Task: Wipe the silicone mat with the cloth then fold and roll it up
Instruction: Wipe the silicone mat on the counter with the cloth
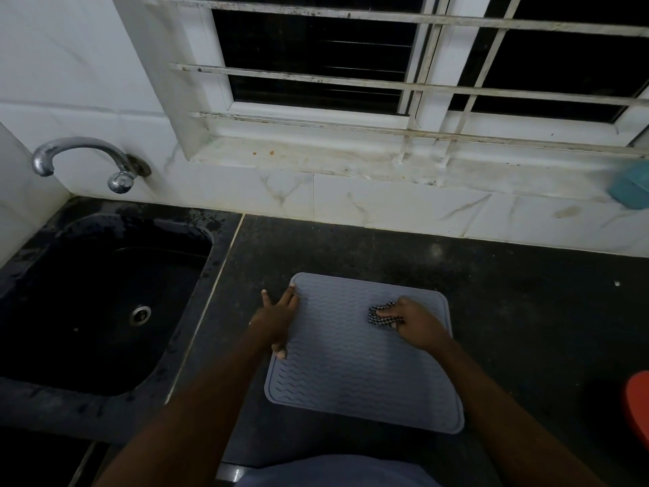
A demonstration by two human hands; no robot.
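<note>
Grey silicone mat [361, 363] lies flat, wavy ribs up, on the dark stone desk [526, 311], just right of the black sink [98, 304]. My left hand [277, 318] rests on the mat's left edge with fingers straight and spread, while my right hand [416, 323] curls around a small checked cloth [381, 314], bunched and pressed onto the mat's far right part. A chrome tap [80, 159] juts from the white tiled wall [386, 205] above the sink.

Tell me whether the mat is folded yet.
No, the mat lies flat and open on the counter, with the left hand resting on its left edge and the right hand holding the cloth on it.
</note>
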